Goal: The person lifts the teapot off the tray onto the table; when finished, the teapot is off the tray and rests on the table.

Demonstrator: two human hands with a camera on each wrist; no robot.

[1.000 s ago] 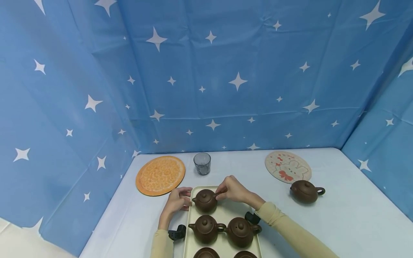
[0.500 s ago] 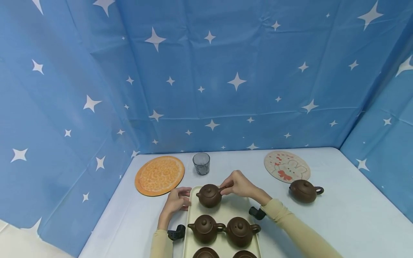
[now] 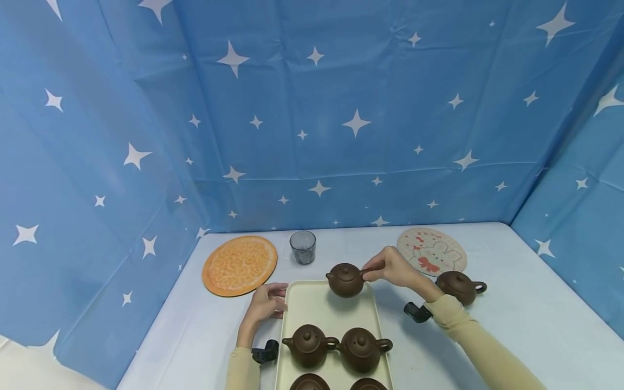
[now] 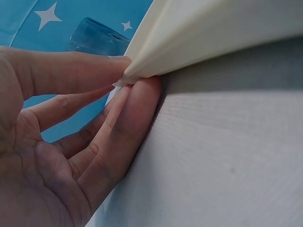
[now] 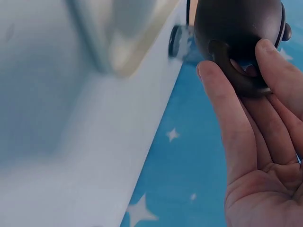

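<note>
My right hand (image 3: 390, 269) pinches the handle of a small brown teapot (image 3: 345, 280) and holds it in the air over the far right end of the cream tray (image 3: 312, 306). The right wrist view shows the thumb and fingers (image 5: 279, 80) round that teapot's (image 5: 236, 33) handle. My left hand (image 3: 267, 304) holds the tray's far left corner; in the left wrist view its fingers (image 4: 137, 113) pinch the tray's rim (image 4: 199, 38). Two more brown teapots (image 3: 308, 345) (image 3: 362, 349) stand side by side on the tray, with two others cut off at the bottom edge.
Another brown teapot (image 3: 458, 287) stands on the white table right of the tray. A round orange mat (image 3: 240, 265), a grey glass (image 3: 303, 247) and a round mat with a rabbit drawing (image 3: 431, 252) lie along the back. Blue starred cloth walls enclose the table.
My right hand has lifted the far teapot off the tray and carried it up and to the right. The left hand has stayed on the tray's corner.
</note>
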